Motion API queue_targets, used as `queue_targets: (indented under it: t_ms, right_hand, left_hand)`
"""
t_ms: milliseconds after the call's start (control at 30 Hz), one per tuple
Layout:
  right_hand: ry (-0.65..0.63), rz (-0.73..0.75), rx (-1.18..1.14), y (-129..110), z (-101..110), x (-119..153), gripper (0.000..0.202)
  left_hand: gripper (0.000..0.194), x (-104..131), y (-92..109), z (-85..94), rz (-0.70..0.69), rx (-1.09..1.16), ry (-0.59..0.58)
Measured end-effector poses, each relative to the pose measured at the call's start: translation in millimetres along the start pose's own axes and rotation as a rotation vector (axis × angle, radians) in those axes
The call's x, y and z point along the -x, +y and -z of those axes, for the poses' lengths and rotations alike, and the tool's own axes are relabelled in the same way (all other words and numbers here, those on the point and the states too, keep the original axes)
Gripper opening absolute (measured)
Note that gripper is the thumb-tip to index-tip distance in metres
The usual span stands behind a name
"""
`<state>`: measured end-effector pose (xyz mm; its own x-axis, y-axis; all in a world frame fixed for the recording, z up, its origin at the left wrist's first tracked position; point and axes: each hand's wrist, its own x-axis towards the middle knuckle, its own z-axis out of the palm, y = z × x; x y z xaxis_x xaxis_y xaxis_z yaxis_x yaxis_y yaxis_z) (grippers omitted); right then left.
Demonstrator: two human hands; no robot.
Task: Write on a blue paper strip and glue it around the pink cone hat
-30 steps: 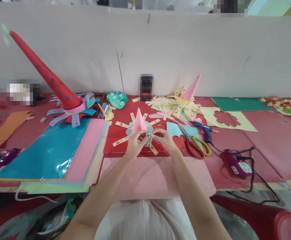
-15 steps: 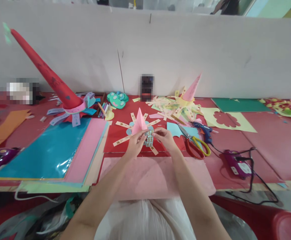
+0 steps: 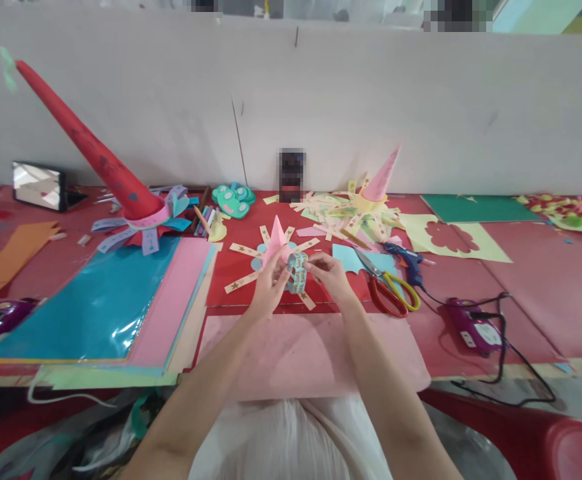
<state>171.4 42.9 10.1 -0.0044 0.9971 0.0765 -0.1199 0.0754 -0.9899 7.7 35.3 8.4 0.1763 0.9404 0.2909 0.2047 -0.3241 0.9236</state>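
Between both hands is a light blue paper band (image 3: pixel 299 273) with gold patterning, curved into a ring. My left hand (image 3: pixel 271 283) pinches its left side, and my right hand (image 3: pixel 329 272) grips its right edge with thumb and fingertips. Just behind the left fingers a pink paper cone (image 3: pixel 276 241) stands upright. Cream paper strips (image 3: pixel 243 281) with brown stars fan out around the cone's base, along with pale blue round pieces (image 3: pixel 257 265). These lie on a red sheet (image 3: pixel 221 267). The fingers hide part of the band and of the cone's base.
Scissors (image 3: pixel 391 287) lie right of my right hand, beside a blue glue gun (image 3: pixel 407 261). A purple power strip (image 3: pixel 475 327) with black cables is farther right. At left, a tall red cone (image 3: pixel 95 150) leans above blue wrapped sheets (image 3: pixel 95 307). A pink board (image 3: pixel 315 357) lies in front.
The paper band has turned slightly, showing more of its patterned face. My left fingers have shifted lower on it. The right hand keeps nearly the same place.
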Motion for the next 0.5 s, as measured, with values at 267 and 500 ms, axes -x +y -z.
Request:
queue_targets:
  t_ms: [267,500]
  right_hand:
    - [0.097,0.021,-0.080,-3.0,0.3,-0.5,0.027]
    - [0.086,0.012,-0.092,-4.2,-1.4,0.2,0.028]
  left_hand:
    - [0.014,-1.5,-2.9,-1.7,-0.059,-0.085,0.018]
    - [0.006,-1.2,-3.3,-3.5,-0.099,-0.144,0.035]
